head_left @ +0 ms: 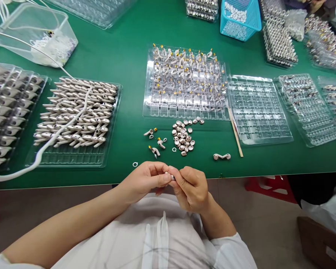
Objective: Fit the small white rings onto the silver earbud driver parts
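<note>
My left hand (147, 180) and my right hand (190, 187) meet at the near edge of the green table (123, 56), fingers pinched together on one small white earbud part (169, 174), mostly hidden by the fingertips. Just beyond them lie a pile of small round caps (183, 139), three loose earbud stems with gold tips (156, 143), two white rings (134, 164), and one assembled earbud piece (221, 156). A clear tray of earbud stems with gold tips (184, 80) sits behind the pile.
A clear tray of finished white shells (75, 116) lies at left, crossed by a white cable (58, 130). More trays (8, 108) flank it; an empty clear tray (257, 108) and a wooden stick (235, 130) lie right. A blue basket (240, 16) and a clear tub (33, 31) stand at the back.
</note>
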The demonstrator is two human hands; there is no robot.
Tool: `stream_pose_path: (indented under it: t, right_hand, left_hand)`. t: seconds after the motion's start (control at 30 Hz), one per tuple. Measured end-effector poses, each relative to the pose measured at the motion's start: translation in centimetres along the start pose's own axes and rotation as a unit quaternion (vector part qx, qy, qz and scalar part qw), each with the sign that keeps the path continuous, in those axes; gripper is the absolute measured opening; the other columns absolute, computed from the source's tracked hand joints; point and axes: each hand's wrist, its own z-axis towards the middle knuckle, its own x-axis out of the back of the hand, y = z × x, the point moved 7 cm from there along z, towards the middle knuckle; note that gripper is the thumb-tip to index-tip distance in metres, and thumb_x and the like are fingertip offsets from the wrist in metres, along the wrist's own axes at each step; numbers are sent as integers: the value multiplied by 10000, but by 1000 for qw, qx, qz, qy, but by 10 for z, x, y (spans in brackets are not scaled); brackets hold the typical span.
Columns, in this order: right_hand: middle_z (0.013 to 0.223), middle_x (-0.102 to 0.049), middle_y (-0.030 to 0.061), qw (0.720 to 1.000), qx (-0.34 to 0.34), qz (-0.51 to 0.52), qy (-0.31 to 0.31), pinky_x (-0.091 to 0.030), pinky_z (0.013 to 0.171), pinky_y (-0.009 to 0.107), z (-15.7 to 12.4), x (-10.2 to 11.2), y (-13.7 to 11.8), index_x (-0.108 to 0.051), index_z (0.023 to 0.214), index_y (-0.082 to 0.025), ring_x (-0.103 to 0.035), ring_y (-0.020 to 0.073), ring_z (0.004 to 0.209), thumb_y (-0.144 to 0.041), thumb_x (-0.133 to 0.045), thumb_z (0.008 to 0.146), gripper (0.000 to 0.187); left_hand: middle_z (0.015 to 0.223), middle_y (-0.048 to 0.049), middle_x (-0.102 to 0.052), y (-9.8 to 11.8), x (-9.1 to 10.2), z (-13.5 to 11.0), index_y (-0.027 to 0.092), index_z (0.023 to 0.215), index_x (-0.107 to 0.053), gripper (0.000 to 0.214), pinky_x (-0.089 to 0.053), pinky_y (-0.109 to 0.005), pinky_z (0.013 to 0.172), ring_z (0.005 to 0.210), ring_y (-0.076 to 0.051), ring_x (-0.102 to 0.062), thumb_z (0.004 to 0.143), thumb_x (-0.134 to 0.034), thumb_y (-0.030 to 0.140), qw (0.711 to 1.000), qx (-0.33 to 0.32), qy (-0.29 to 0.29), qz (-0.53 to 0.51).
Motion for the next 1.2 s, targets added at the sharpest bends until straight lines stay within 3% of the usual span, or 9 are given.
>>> stream_pose_path:
  t: [0.17, 0.27, 0.37, 0.43, 0.5, 0.6, 0.83, 1.1, 1.2]
  right_hand:
    - [741, -579, 35, 1000, -1, 24, 14, -434, 488, 264, 0, 2, 0, -470, 1358, -120, -489, 133, 555, -131, -528, 887, 474]
    - [782, -596, 54, 999, -3, 37, 20, -453, 498, 260, -1, 3, 1, -477, 1348, -122, -528, 139, 592, -126, -517, 889, 460]
    - [815, -612, 66, 999, -10, 42, 17, -486, 528, 259, -2, 3, 3, -499, 1317, -123, -568, 144, 632, -145, -510, 903, 414]
    - [826, -622, 70, 998, -18, 51, 13, -502, 552, 264, -3, 2, 5, -526, 1280, -125, -579, 146, 645, -151, -525, 901, 380]
    - [834, -631, 75, 998, -28, 64, 6, -509, 564, 267, -4, 2, 6, -550, 1245, -131, -582, 146, 652, -150, -535, 898, 348]
    - [824, -634, 79, 996, -35, 80, 1, -503, 548, 263, -2, 1, 6, -578, 1201, -129, -575, 146, 636, -155, -537, 894, 310]
    - [785, -609, 69, 996, -39, 78, 17, -502, 539, 256, -1, 0, 4, -585, 1157, -125, -571, 143, 620, -157, -500, 905, 268]
    - [751, -590, 51, 997, -22, 66, 23, -510, 542, 264, -4, -4, 3, -547, 1219, -138, -558, 144, 603, -167, -502, 909, 315]
    - [741, -584, 49, 997, -22, 77, 11, -499, 530, 261, -5, -4, 4, -557, 1208, -126, -549, 141, 597, -160, -521, 904, 308]
  left_hand:
    - [630, -6, -567, 0, -2, -1, 102, 758, -639, 342, -390, -172, 468, 547, -77, -466, 724, -768, 418, 1000, 5, -4, 1]
    - [715, -17, -609, 6, 0, -3, 117, 833, -653, 300, -443, -187, 505, 577, -86, -512, 744, -756, 384, 999, -7, 28, 40]
    - [949, -59, -646, 16, 5, -8, 173, 1088, -632, 410, -541, -236, 622, 793, -156, -613, 730, -778, 310, 992, -63, 71, 88]
    - [1124, -94, -629, 23, 3, -11, 205, 1207, -601, 545, -579, -278, 728, 958, -205, -622, 704, -801, 268, 983, -114, 61, 129]
    - [1179, -99, -632, 28, -1, -13, 206, 1204, -633, 525, -581, -289, 818, 1009, -214, -629, 707, -799, 236, 969, -153, 42, 191]
    - [1048, -68, -704, 32, -3, -14, 193, 1129, -698, 405, -582, -268, 837, 910, -182, -678, 734, -780, 222, 946, -180, 40, 267]
    - [784, -26, -758, 38, -4, -16, 187, 1065, -741, 337, -595, -228, 665, 628, -138, -675, 732, -780, 228, 922, -211, 80, 315]
    - [821, -37, -768, 41, -3, -18, 185, 1048, -748, 318, -591, -205, 640, 635, -136, -685, 732, -776, 206, 920, -233, 79, 305]
    - [824, -37, -765, 40, -2, -19, 165, 1071, -733, 342, -592, -198, 673, 671, -137, -694, 732, -775, 180, 922, -213, 72, 315]
